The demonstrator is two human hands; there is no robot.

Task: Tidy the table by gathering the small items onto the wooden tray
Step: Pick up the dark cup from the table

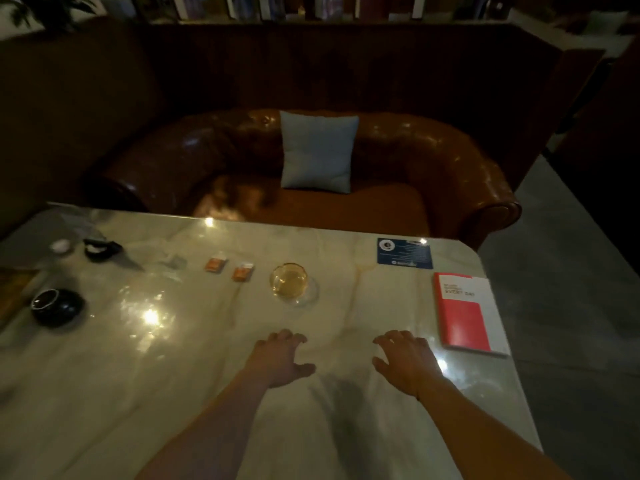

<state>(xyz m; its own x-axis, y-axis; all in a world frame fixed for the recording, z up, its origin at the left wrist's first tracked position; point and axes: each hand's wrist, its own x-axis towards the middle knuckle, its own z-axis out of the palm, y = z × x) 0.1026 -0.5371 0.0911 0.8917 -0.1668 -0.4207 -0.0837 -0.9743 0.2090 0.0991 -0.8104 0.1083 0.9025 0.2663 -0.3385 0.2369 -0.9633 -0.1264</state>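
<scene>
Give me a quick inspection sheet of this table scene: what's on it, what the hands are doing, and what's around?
Surface: pale marble table, glossy, with lamp reflections.
Job's things: two small orange packets side by side; a black bowl at the left; a small dark dish and a small white item at the far left. A brown edge at the left may be the tray; cannot tell.
Clutter: glass cup of yellowish drink; red and white booklet; blue card.
Hands: left hand and right hand both empty over the table, fingers loosely curled.
Cables: nothing seen.
Surroundings: brown leather sofa with a grey cushion; bookshelves behind.
</scene>
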